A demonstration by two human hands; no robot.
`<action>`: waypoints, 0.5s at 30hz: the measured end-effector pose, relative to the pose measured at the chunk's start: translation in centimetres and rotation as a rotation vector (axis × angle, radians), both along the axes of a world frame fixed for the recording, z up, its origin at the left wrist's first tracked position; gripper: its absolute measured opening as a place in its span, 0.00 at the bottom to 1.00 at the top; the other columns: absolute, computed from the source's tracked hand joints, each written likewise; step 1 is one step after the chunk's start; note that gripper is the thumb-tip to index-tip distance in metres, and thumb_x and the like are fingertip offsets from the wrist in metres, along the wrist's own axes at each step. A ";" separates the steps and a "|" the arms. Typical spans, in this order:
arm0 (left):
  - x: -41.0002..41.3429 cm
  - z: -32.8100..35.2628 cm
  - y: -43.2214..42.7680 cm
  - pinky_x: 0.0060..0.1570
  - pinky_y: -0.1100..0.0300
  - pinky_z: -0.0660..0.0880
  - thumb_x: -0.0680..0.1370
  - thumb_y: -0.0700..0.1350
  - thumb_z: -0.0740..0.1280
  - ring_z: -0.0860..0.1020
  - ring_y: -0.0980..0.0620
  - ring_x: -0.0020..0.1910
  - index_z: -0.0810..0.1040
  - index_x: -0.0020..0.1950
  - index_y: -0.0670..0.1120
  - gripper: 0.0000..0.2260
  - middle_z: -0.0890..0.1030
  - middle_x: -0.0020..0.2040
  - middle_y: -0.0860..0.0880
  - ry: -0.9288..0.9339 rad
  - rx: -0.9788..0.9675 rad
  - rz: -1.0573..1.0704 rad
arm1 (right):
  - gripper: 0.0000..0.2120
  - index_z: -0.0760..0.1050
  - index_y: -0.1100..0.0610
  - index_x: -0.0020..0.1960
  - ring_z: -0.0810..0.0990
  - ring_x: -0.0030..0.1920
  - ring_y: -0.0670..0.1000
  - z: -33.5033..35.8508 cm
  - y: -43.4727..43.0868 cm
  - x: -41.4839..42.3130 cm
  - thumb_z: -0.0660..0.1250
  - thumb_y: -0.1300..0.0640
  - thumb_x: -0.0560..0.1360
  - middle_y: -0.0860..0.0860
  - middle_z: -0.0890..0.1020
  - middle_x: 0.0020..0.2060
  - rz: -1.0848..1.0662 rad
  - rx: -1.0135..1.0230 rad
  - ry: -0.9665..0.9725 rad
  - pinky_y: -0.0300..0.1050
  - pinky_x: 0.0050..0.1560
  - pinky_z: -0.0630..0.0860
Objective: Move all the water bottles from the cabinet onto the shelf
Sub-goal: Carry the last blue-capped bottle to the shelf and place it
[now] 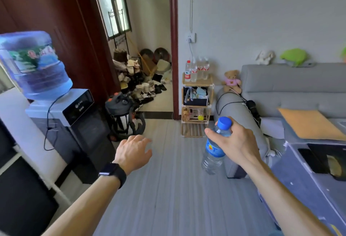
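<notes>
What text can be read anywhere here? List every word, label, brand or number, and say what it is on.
Nothing reads with certainty.
Blue label on the blue-capped bottle in the right hand: large pale letters, partly hidden and blurred, unreadable.
Red labels on the bottles on the shelf top: too small.
Label on the water jug: red characters, motion-blurred.
Logo on the dispenser's black panel: too small to read.

Bottles (197, 69) atop shelf (197, 83), sofa (280, 93) to its right, water dispenser (74, 116) far left
</notes>
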State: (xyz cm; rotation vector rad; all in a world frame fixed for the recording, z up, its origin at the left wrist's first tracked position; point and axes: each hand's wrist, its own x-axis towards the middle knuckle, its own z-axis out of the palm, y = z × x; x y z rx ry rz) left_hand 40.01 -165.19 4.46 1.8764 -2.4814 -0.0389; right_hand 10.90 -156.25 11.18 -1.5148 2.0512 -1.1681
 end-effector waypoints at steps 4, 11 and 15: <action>-3.4 -0.6 -7.9 0.68 0.52 0.65 0.79 0.57 0.58 0.66 0.51 0.71 0.68 0.72 0.58 0.21 0.71 0.71 0.56 0.000 0.037 -0.005 | 0.16 0.75 0.45 0.40 0.78 0.39 0.45 0.0 -8.4 -3.4 0.73 0.35 0.66 0.44 0.81 0.33 -0.018 -0.012 0.011 0.39 0.35 0.69; -7.5 -1.5 -23.7 0.68 0.52 0.64 0.79 0.56 0.58 0.66 0.50 0.71 0.66 0.74 0.58 0.22 0.70 0.72 0.54 0.003 0.030 -0.034 | 0.14 0.77 0.46 0.41 0.78 0.39 0.44 -0.2 -23.0 -7.4 0.74 0.37 0.67 0.43 0.81 0.35 -0.035 0.022 0.015 0.39 0.37 0.71; -9.7 -0.3 -34.5 0.69 0.50 0.64 0.79 0.56 0.58 0.65 0.50 0.72 0.65 0.74 0.58 0.23 0.70 0.72 0.54 0.039 -0.005 -0.055 | 0.17 0.78 0.49 0.42 0.80 0.41 0.49 0.7 -32.5 -9.7 0.74 0.37 0.66 0.44 0.82 0.35 -0.065 0.013 0.021 0.45 0.40 0.73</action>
